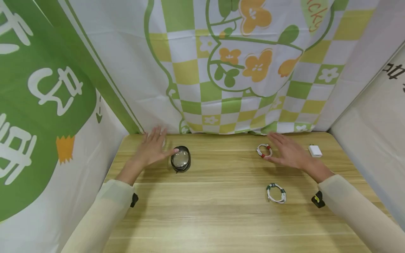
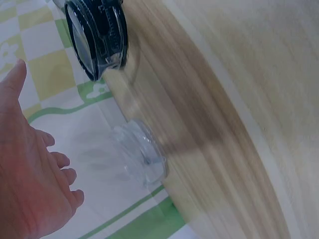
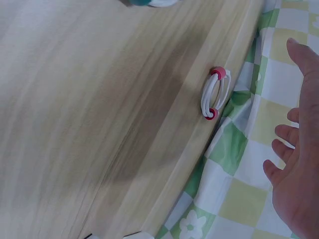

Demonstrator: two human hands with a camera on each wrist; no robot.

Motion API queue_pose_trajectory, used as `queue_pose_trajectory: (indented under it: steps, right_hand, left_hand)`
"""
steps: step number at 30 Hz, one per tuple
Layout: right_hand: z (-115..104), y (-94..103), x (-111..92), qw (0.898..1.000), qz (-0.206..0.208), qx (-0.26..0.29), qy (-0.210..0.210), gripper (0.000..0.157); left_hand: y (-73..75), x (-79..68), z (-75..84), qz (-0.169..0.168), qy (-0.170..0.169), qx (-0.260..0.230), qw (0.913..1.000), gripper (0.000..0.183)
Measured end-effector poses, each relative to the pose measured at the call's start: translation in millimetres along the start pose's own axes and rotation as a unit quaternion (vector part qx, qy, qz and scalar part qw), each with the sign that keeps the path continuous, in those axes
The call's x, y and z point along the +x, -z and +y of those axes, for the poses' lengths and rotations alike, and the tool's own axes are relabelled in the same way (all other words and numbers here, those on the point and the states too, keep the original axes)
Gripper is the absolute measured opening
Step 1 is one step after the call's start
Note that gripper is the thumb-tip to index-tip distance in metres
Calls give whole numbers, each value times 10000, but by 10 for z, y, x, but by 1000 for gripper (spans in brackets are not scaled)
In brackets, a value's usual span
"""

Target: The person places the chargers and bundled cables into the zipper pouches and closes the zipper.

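Note:
My left hand (image 1: 148, 149) is spread out above the table's far left, thumb stretched toward a black ring-shaped coil (image 1: 181, 159) that looks like a wound cable. In the left wrist view a clear, whitish round coil (image 2: 139, 152) lies near the table edge by that hand, which mostly hides it in the head view. On the right, my right hand (image 1: 289, 153) hovers with straight to relaxed fingers beside a white cable coil with red ties (image 1: 264, 150). The right wrist view shows a gap between hand and coil. Neither hand holds anything.
A white cable coil with green ties (image 1: 276, 193) lies nearer on the right. Behind the right hand sits a white charger plug (image 1: 315, 151). A printed cloth (image 1: 221, 112) hangs along the back edge of the wooden table (image 1: 196, 214); cloth walls flank both sides.

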State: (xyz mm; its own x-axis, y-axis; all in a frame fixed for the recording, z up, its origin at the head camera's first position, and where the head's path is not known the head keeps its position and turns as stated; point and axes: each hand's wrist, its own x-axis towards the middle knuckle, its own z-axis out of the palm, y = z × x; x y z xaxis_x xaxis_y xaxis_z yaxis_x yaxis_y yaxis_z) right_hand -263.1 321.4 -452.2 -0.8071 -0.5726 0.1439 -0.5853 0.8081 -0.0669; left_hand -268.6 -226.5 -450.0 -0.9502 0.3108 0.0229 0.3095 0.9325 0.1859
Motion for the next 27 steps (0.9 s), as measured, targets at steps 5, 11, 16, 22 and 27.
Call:
queue_pose_trajectory:
  steps: [5, 11, 16, 22, 27]
  right_hand:
    - [-18, -34, -67, 9995, 163, 122, 240, 94]
    - [-26, -66, -154, 9972, 365, 222, 615, 91]
    - [-40, -111, -210, 9960, 322, 192, 809, 88]
    - [-88, -160, -302, 9943, 258, 306, 992, 90]
    - [-125, -190, -392, 9928, 154, 443, 1105, 89]
  left_hand:
    - [-44, -26, 45, -54, -66, -26, 10000, 109]
    - [-103, -57, 100, -157, -88, -237, 9996, 104]
    - [-172, -82, 132, -168, -153, -322, 9992, 105]
    - [-233, -121, 214, -177, -272, -485, 9983, 106]
    - [-285, -154, 266, -271, -278, -783, 9962, 104]
